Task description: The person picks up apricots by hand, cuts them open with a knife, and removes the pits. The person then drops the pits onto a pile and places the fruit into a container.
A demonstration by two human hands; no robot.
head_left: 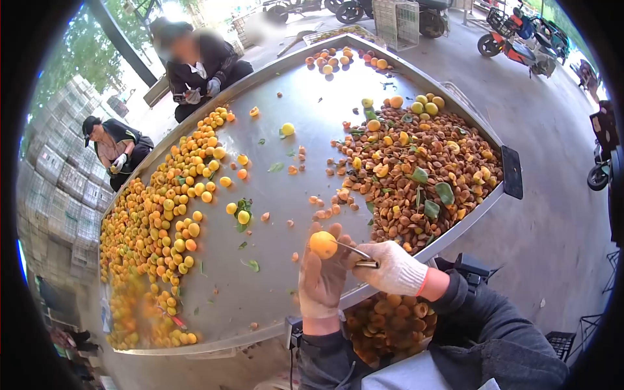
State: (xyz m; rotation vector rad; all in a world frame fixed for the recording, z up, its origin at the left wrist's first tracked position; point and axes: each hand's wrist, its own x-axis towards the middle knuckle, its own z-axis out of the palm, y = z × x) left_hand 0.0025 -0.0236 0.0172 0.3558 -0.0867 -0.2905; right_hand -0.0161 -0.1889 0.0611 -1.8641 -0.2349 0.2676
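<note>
Possibly the blade point(356, 251) gripped by the right hand point(392, 268) slips off the apricot point(323, 245) pinched in the left hand point(322, 281), cutting the glove.

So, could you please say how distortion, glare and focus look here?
Head view: fisheye bends the metal table rim, corners black; daylight glares off its far end; the apricot in the left hand and knife in the right hand are sharp.

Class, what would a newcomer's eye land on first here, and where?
A band of orange fruit runs along the metal table's left edge, facing a brown heap of pits on its right. Nearest, the left hand holds a single fruit against the right hand's metal tool.
</note>
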